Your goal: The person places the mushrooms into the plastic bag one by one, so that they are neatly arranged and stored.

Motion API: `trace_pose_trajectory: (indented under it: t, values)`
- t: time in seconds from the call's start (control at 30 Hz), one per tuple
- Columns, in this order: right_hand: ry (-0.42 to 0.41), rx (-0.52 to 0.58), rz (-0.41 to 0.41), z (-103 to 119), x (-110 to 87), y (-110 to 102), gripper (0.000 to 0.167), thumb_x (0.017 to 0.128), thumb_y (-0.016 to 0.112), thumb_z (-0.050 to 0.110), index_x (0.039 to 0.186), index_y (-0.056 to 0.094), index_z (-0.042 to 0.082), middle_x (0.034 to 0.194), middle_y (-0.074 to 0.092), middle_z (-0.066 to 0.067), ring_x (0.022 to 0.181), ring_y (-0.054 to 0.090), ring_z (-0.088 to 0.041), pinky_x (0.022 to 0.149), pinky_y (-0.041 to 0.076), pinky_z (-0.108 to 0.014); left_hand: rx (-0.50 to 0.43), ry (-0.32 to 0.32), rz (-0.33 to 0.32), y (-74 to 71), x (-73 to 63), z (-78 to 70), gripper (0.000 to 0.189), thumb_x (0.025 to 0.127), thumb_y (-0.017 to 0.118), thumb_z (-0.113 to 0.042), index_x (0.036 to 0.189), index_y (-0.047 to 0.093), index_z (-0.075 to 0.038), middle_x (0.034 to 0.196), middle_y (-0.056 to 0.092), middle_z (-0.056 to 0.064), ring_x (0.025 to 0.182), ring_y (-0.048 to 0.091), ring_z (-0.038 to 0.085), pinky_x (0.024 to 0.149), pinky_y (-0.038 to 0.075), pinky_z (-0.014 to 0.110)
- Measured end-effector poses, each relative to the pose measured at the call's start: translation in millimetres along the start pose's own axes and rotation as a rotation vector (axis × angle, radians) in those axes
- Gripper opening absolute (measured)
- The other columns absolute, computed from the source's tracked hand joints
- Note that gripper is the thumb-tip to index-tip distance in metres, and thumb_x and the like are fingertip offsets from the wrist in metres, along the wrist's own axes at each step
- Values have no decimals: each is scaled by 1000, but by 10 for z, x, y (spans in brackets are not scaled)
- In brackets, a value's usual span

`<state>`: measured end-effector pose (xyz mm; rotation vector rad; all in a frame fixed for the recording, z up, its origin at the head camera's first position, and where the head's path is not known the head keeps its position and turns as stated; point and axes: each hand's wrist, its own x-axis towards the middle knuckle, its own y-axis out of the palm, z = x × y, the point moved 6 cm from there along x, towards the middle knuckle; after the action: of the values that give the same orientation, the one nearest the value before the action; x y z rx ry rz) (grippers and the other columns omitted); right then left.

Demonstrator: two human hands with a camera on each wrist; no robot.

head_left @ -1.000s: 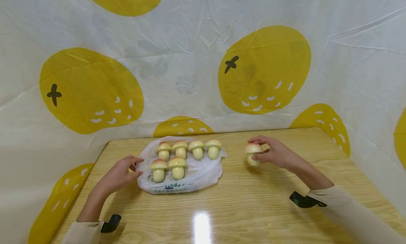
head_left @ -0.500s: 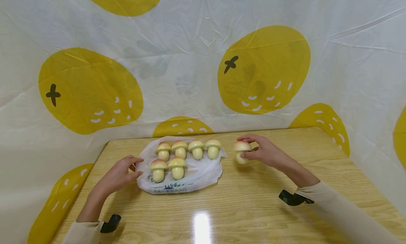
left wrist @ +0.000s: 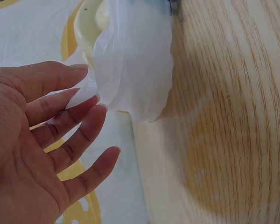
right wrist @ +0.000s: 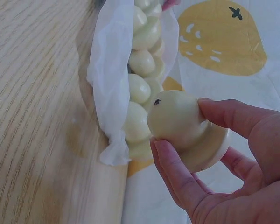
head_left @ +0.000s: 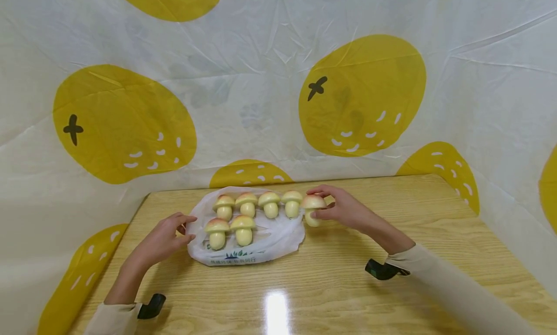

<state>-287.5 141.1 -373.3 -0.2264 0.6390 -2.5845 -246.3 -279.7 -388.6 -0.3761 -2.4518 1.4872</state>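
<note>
In the head view, my right hand [head_left: 341,210] grips a toy mushroom [head_left: 312,210] with a pinkish cap and pale stem. It is upright at the right edge of a white plastic bag [head_left: 278,236]. The right wrist view has thumb and fingers around this mushroom [right wrist: 175,121], its stem end toward the camera. Several similar mushrooms [head_left: 243,230] lie on the bag in two rows. At the bag's left edge is my left hand [head_left: 163,238], fingers loosely bent and thumb apart. In the left wrist view, a fold of the bag [left wrist: 130,60] touches the fingers of this hand [left wrist: 51,135].
The bag lies on a wood-grain table [head_left: 348,286] whose back edge meets a hanging white cloth [head_left: 252,83] printed with yellow fruit. The cloth also runs along both sides. Dark wrist mounts [head_left: 383,269] sit at both sleeves.
My right hand has carried the mushroom leftward over the table, up to the bag's right edge. My left hand and the mushrooms on the bag have stayed in place.
</note>
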Motion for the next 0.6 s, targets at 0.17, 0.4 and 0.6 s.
trace_pose_trajectory:
  t: [0.17,0.4,0.6]
  values:
    - [-15,-8,3,42,75,109,57,88,79,12,139,57,0,124,61,-17,95,62,-25,76,54,-33,7,0,-4,1,8,-5,41,90,74,-6,127,65,6,99,62,4,88,62,18,72,53,30]
    - [-26,8,1,89,178,242,57,87,81,12,138,58,2,123,61,-17,96,64,-24,77,55,-31,14,-9,-6,0,18,-9,41,88,73,0,128,65,6,96,62,2,88,62,19,74,53,33]
    - [-55,-33,5,146,279,374,56,87,81,13,137,59,1,121,62,-16,99,61,-25,77,53,-31,3,-6,-6,3,12,-29,41,88,73,0,128,65,6,99,63,4,89,62,19,73,53,34]
